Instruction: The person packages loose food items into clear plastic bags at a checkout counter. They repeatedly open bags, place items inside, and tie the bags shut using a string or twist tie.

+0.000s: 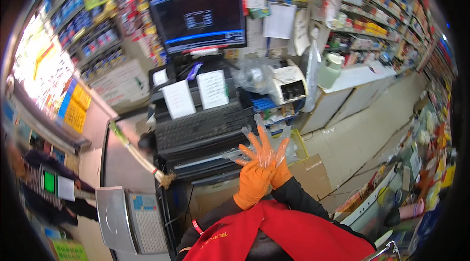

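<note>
Both of my hands wear orange gloves. My right hand (265, 149) is raised with its fingers spread, and a clear disposable plastic glove (259, 121) covers it, the loose tips standing out past the fingers. My left hand (254, 181) is closed at the base of the right palm, pinching the plastic glove there. Both hands are just in front of the black keyboard (203, 126), near its right end. A bundle of leeks or large scallions (139, 156) lies on the counter to the left of the keyboard, tied with a red band.
A monitor (198, 16) stands behind the keyboard, with paper sheets (213, 88) in between. A banknote counter (290, 84) is at right, a green jug (331, 70) beyond it. A scale (116, 219) stands at lower left; a person (51, 182) is past the counter. Stocked shelves line the right.
</note>
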Motion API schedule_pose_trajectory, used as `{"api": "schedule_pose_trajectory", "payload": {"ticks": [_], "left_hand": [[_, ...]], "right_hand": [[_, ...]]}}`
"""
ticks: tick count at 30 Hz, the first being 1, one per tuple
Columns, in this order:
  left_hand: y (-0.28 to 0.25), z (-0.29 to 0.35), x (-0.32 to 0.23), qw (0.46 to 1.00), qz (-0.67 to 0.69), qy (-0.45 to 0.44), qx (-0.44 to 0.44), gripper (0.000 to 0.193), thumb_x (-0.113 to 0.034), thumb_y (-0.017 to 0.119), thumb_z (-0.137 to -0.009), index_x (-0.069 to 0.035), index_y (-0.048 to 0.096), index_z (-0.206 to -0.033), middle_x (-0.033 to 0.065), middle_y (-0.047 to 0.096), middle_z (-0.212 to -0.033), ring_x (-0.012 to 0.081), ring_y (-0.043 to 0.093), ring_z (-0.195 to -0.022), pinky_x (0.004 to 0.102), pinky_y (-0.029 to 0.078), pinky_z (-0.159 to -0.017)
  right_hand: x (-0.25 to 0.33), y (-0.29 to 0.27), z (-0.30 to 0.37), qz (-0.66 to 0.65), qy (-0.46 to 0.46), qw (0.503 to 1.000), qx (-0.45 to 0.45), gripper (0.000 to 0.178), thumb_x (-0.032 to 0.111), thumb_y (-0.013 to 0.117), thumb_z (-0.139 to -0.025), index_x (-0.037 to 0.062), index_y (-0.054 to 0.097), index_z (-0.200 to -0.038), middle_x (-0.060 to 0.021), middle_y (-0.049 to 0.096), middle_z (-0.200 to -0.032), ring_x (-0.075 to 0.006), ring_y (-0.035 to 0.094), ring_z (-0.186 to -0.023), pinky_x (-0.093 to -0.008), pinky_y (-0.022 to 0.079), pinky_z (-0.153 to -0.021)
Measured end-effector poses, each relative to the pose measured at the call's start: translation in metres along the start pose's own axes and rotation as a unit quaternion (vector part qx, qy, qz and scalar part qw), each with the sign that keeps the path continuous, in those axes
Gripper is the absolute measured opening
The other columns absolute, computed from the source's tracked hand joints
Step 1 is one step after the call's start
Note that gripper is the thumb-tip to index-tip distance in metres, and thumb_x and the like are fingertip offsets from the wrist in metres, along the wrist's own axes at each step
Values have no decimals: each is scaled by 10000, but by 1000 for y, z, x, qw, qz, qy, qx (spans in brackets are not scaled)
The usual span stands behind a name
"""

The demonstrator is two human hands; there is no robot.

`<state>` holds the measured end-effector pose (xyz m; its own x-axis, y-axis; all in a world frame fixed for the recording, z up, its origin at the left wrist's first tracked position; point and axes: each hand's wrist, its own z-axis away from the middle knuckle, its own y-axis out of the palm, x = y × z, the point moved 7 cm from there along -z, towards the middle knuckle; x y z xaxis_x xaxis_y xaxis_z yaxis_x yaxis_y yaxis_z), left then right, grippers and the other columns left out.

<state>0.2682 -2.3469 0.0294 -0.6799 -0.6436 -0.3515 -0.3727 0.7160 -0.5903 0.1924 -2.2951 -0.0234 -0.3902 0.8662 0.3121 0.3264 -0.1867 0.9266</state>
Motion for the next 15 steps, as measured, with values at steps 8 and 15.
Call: {"api": "schedule_pose_trajectory", "payload": {"ticks": [8, 15], "left_hand": [[145, -74, -79, 980, 123, 112, 107, 135, -156, 729, -860, -112, 717, -986, 41, 581, -628, 249, 615, -665, 416, 496, -883], [300, -151, -161, 940, 239, 155, 189, 345, -165, 711, -868, -73, 666, -1197, 66, 726, -981, 237, 672, -931, 470, 383, -1064]], "right_hand": [[198, -50, 47, 4, -195, 976, -97, 1006, 838, 403, -889, 178, 222, -1625, -118, 168, -1687, -332, 225, -1516, -613, 258, -1184], [401, -116, 161, 38, -288, 928, -235, 712, 508, 515, -1025, 26, 392, -1534, -116, 422, -1570, -270, 384, -1449, -439, 329, -1190]]}}
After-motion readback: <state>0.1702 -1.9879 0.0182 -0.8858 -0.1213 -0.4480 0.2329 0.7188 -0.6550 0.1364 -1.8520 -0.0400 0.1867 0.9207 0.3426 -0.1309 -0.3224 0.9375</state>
